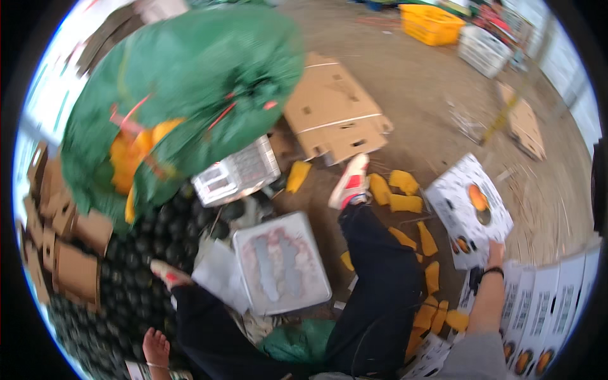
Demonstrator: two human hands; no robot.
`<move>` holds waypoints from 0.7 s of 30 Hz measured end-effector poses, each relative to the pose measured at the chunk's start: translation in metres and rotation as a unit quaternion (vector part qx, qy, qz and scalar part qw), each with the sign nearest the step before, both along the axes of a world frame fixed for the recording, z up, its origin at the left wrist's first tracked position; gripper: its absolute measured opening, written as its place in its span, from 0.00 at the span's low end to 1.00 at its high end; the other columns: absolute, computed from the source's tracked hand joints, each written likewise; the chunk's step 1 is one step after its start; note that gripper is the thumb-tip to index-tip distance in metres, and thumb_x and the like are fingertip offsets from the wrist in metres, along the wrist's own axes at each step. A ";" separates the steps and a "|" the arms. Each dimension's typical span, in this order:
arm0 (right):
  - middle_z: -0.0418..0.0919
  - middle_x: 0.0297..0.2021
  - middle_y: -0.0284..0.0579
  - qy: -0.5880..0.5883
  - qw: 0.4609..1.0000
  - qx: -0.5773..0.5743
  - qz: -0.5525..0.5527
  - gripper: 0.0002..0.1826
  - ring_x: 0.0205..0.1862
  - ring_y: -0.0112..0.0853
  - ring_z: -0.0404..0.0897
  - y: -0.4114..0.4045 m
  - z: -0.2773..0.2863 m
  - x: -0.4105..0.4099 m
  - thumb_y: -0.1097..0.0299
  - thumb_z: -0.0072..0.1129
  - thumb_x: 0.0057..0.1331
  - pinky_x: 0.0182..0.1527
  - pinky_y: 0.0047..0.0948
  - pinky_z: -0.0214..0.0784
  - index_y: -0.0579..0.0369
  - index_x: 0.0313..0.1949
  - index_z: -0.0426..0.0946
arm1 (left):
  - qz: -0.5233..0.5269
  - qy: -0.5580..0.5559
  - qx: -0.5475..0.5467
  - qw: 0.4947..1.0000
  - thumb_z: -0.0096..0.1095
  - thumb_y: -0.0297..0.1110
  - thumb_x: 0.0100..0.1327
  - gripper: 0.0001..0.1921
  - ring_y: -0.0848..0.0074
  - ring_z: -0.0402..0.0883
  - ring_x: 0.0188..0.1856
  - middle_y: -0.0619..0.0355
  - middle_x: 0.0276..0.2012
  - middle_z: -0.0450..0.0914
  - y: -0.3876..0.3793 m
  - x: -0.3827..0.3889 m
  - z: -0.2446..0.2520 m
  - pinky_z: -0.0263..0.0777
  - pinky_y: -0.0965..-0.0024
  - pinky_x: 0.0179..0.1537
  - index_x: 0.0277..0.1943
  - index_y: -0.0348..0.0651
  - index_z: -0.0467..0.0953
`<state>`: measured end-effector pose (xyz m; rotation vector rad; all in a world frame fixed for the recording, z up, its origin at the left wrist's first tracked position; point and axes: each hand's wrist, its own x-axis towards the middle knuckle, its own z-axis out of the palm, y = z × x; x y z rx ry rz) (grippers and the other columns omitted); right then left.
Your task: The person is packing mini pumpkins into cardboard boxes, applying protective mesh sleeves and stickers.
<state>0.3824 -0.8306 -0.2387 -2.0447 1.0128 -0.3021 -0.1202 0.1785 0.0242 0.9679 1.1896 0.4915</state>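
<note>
On the right my right hand (496, 253) holds the lower edge of a white printed cardboard box (468, 204) with fruit pictures on it. My left hand (156, 346) is at the lower left, palm side up with fingers bent, over a heap of dark green round fruits (128, 280), and nothing shows in it. Between my legs stands a square pale container (283, 263) with a stained top. Beyond it lies a silvery package (240, 171). Yellow-orange foam-like pieces (406, 203) are strewn on the ground beside my right leg.
A large green sack (190, 85) with yellow pieces inside stands at the upper left. Flattened cardboard (337, 109) lies ahead. Several white boxes (539, 299) are lined up at the right, brown cartons (76, 270) at the left. A yellow crate (430, 24) and a white crate (483, 51) stand farther off.
</note>
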 end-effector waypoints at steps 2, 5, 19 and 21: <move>0.73 0.48 0.56 0.173 0.954 -0.245 0.028 0.30 0.52 0.43 0.72 0.071 -0.012 0.027 0.55 0.57 0.55 0.53 0.41 0.63 0.59 0.54 0.70 | 0.067 0.097 0.075 0.990 0.56 0.44 0.62 0.12 0.78 0.75 0.30 0.66 0.31 0.76 -0.040 -0.049 0.041 0.70 0.74 0.27 0.45 0.52 0.73; 0.70 0.54 0.61 0.209 0.888 -0.375 0.164 0.31 0.60 0.46 0.66 0.175 0.040 0.035 0.57 0.56 0.55 0.60 0.43 0.58 0.60 0.57 0.68 | 0.070 0.379 0.110 0.916 0.58 0.39 0.58 0.12 0.79 0.72 0.30 0.64 0.27 0.73 -0.090 -0.128 0.046 0.70 0.72 0.27 0.44 0.47 0.73; 0.71 0.54 0.50 -0.017 0.685 -0.057 0.726 0.21 0.53 0.36 0.72 0.478 0.225 -0.009 0.69 0.50 0.66 0.56 0.32 0.62 0.61 0.58 0.65 | 0.245 0.704 -0.034 0.666 0.60 0.68 0.44 0.51 0.47 0.63 0.59 0.32 0.57 0.63 -0.188 -0.333 -0.087 0.56 0.52 0.61 0.63 0.35 0.58; 0.71 0.53 0.49 0.032 0.641 -0.059 0.765 0.22 0.52 0.35 0.72 0.512 0.245 -0.031 0.69 0.50 0.66 0.56 0.31 0.62 0.61 0.58 0.64 | 0.302 0.669 -0.091 0.673 0.60 0.72 0.40 0.57 0.46 0.59 0.61 0.34 0.57 0.62 -0.175 -0.375 -0.129 0.53 0.48 0.61 0.65 0.36 0.53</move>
